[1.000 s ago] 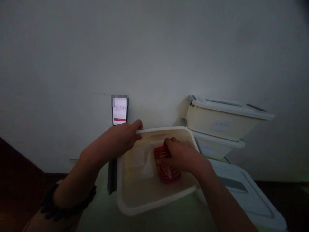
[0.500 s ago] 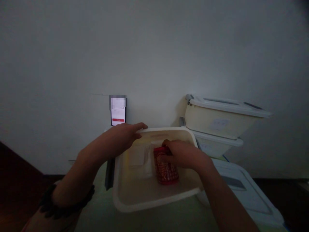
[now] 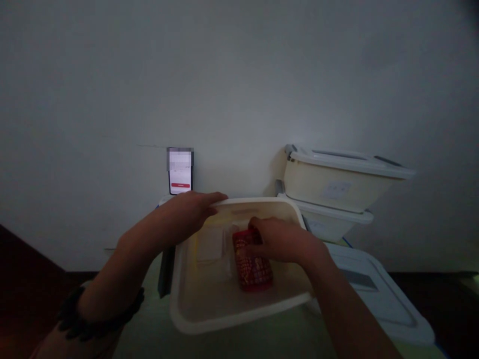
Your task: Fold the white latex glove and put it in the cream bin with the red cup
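An open cream plastic storage bin (image 3: 209, 321) stands in front of me, tilted slightly. My left hand (image 3: 198, 207) grips its far left rim, thumb on the inner side and a finger along the top edge. Inside the bin, my right hand (image 3: 279, 242) is closed around the upper part of a red can (image 3: 254, 271) with pale printed markings. The can leans a little; whether its base touches the bin's floor I cannot tell. Left of the can lie a pale boxy item (image 3: 210, 244) and a clear, plastic-looking item (image 3: 230, 259), both blurred.
Two lidded bins, an upper one (image 3: 322, 187) and a lower one (image 3: 324, 224), are stacked at the right against the wall (image 3: 239, 89). A loose white lid (image 3: 389, 299) lies nearer me on the green tabletop (image 3: 224, 344). A lit phone (image 3: 180, 174) leans upright behind my left hand.
The can has shifted slightly left and toward me in my right hand, turning a little so its printing shows differently. My left hand keeps its hold on the rim.
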A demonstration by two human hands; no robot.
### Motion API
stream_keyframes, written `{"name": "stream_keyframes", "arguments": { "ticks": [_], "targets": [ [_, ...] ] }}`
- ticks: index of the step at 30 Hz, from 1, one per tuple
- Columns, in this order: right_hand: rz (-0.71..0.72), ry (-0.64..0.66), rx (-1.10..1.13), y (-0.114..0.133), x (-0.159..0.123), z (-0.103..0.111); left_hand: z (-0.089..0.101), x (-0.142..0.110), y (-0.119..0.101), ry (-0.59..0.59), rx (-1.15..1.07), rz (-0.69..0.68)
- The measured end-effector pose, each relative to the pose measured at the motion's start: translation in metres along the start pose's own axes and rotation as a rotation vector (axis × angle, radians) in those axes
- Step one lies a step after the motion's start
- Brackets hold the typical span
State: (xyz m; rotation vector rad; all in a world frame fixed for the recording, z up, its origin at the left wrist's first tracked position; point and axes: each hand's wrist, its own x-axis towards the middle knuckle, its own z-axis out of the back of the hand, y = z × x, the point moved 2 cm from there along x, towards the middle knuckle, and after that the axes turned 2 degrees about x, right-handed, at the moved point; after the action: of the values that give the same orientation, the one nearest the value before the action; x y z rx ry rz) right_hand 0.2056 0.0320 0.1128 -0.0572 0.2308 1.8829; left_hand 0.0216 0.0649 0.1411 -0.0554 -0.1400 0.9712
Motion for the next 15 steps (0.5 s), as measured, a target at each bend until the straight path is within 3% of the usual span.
{"name": "stream_keyframes", "arguments": {
  "ticks": [8,15],
  "targets": [
    [-0.136,-0.034,-0.002,-0.0010,-0.0049,0.0046,-0.0005,0.0011,0.0007,-0.023,0.020,-0.001],
    [-0.154,-0.057,-0.013,-0.0034,-0.0016,0.0046,0.0007,0.0019,-0.0003,-0.033,0.020,0.008]
  ]
}}
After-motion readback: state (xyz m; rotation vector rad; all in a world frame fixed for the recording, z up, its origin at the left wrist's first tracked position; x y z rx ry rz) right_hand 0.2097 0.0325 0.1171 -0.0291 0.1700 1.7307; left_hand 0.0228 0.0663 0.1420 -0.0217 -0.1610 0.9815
